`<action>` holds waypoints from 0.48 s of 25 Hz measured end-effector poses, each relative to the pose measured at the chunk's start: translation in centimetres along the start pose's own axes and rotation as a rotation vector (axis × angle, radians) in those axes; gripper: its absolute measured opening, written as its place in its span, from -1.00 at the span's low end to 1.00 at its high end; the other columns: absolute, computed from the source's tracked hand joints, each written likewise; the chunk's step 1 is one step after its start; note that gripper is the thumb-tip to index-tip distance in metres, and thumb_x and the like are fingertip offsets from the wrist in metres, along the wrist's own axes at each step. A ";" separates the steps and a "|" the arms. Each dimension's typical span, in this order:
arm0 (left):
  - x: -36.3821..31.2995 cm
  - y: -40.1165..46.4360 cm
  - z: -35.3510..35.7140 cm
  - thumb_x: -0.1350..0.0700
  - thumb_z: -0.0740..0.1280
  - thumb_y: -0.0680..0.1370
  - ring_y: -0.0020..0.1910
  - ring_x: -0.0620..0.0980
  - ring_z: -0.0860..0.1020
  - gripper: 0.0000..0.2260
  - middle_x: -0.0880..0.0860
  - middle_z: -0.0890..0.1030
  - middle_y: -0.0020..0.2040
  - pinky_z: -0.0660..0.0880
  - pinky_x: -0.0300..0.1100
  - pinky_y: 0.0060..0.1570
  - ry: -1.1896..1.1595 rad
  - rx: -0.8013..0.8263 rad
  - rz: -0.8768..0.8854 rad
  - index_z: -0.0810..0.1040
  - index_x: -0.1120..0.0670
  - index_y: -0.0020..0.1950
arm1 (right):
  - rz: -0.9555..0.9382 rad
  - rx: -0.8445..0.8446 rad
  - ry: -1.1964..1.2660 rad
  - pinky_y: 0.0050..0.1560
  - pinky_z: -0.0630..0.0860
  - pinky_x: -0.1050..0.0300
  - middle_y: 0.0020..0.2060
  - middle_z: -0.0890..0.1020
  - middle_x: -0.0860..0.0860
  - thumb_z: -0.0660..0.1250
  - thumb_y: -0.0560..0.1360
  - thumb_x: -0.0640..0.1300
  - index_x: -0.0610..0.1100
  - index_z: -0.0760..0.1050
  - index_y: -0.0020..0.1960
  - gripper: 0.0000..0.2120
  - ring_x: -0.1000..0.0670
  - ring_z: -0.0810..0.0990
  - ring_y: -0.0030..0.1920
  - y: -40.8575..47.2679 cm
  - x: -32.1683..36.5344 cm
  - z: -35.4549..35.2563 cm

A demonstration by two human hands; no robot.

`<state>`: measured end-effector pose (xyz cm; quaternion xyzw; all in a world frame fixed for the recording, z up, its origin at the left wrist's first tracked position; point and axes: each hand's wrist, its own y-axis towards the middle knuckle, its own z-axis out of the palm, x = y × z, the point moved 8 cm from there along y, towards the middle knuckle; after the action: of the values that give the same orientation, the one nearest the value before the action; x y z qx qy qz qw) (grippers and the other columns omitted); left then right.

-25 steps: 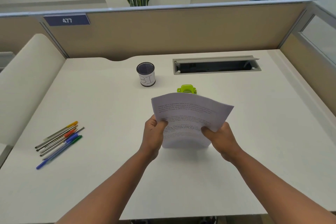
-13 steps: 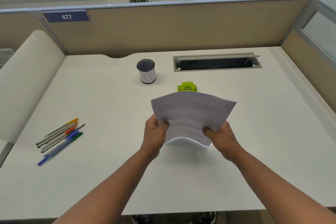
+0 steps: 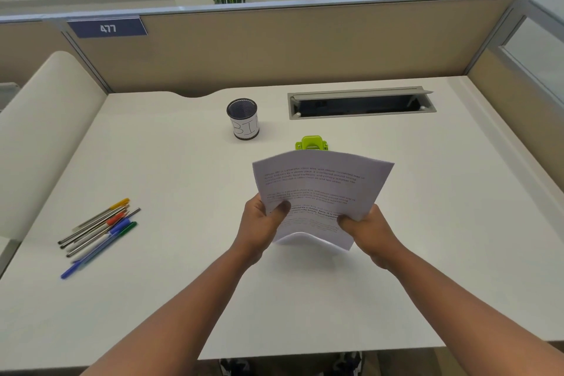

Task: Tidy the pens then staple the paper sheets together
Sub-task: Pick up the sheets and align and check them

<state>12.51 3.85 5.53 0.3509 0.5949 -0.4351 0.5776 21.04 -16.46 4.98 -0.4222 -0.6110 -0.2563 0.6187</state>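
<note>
The desk [image 3: 427,223] carried everything. Above its middle, the paper sheets [image 3: 320,192] were pinched upright by the left hand [image 3: 259,223] and right hand [image 3: 369,229]. Pens [image 3: 97,232] lay loose near the left edge; the pen cup [image 3: 243,119] stood toward the far edge, the green stapler [image 3: 312,143] just behind the sheets.
</note>
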 end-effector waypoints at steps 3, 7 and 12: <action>-0.2 0.2 -0.3 0.04 0.37 0.59 0.07 0.04 0.70 -0.84 0.00 0.74 0.08 0.65 -0.11 0.02 0.008 0.000 -0.021 0.69 -0.04 0.13 | 0.014 0.043 0.007 0.06 0.66 0.01 0.02 0.75 0.04 0.33 0.44 -0.24 0.10 0.66 0.06 -0.67 -0.05 0.70 0.05 0.2 0.6 -0.4; 0.5 0.7 -1.4 0.11 0.38 0.61 0.08 0.13 0.70 -0.88 0.08 0.74 0.09 0.63 -0.07 -0.03 -0.177 -0.108 -0.138 0.70 0.02 0.10 | 0.117 0.149 0.096 0.10 0.64 -0.03 0.09 0.74 -0.04 0.47 0.45 -0.28 -0.10 0.65 0.16 -0.71 -0.10 0.72 0.08 0.6 0.0 -1.8; 1.4 0.9 -1.7 0.16 0.37 0.60 0.13 0.09 0.69 -0.76 0.07 0.71 0.18 0.65 0.07 -0.03 -0.553 -0.227 -0.281 0.59 0.04 0.27 | 0.277 0.025 0.496 -0.05 0.58 0.08 0.03 0.74 -0.06 0.49 0.35 -0.26 -0.10 0.62 0.13 -0.65 -0.05 0.66 -0.04 -0.5 -2.9 -1.4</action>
<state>12.60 5.62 3.92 0.0673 0.5031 -0.5202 0.6868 21.04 -18.45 2.44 -0.4185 -0.3807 -0.2572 0.7834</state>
